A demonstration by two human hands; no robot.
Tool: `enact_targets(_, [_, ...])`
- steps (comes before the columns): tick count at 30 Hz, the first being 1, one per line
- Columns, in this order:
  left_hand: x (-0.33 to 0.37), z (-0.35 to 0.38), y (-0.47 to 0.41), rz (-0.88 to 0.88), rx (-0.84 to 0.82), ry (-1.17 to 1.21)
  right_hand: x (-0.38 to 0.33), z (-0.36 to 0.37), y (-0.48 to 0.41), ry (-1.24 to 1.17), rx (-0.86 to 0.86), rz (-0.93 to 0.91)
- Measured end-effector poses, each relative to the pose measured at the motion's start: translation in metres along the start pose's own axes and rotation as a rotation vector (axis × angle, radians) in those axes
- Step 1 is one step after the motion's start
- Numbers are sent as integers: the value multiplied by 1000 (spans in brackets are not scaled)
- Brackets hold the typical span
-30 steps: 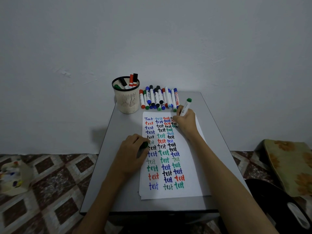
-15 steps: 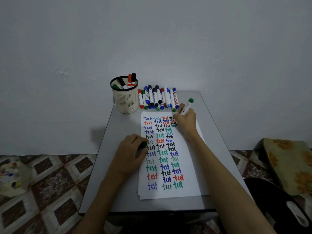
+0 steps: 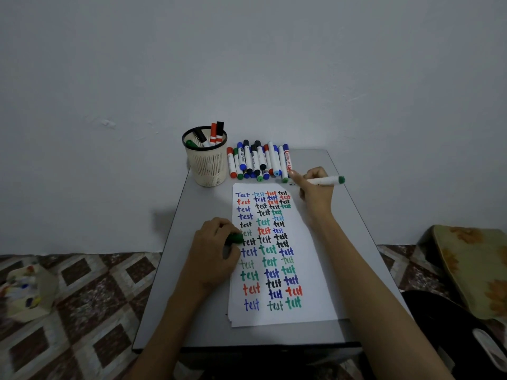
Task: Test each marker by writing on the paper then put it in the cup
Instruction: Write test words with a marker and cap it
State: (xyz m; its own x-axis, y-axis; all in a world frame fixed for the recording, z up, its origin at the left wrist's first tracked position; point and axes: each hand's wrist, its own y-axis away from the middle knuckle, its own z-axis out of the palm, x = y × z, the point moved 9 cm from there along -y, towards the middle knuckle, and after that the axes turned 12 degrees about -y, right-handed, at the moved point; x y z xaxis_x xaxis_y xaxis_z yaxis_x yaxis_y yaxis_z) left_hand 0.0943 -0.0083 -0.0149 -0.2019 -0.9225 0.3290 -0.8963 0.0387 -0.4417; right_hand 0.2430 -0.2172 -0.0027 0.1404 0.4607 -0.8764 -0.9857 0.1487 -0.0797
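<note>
Paper [image 3: 310,270] filled with coloured "test" words lay on the counter [image 3: 192,270]. The right grip [image 3: 315,193] curled round a green marker [image 3: 325,181], holding it nearly level past the sheet's far right corner, just beside the row of loose markers [image 3: 259,163]. The left grip [image 3: 214,250] pinched a green cap [image 3: 234,238] at the sheet's left edge. The cup [image 3: 207,165], with several markers inside, stood left of the row.

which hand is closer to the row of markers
Right. The right hand sits at the right end of the marker row; the left hand is farther back, at the left edge of the paper.
</note>
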Motion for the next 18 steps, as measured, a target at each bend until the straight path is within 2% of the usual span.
enact_targets(5, [-1, -3, 1, -23, 12, 22, -1, 29, 35, -226, -167, 115])
enact_targets(9, [-5, -1, 3, -82, -28, 93, 3, 38, 65, -175, -250, 128])
enact_targets(14, [-3, -2, 4, -70, -63, 238, 6, 34, 87, -150, -187, 130])
enact_targets(18, [0, -6, 3, -52, -51, 254, 6, 27, 89, -183, -145, 124])
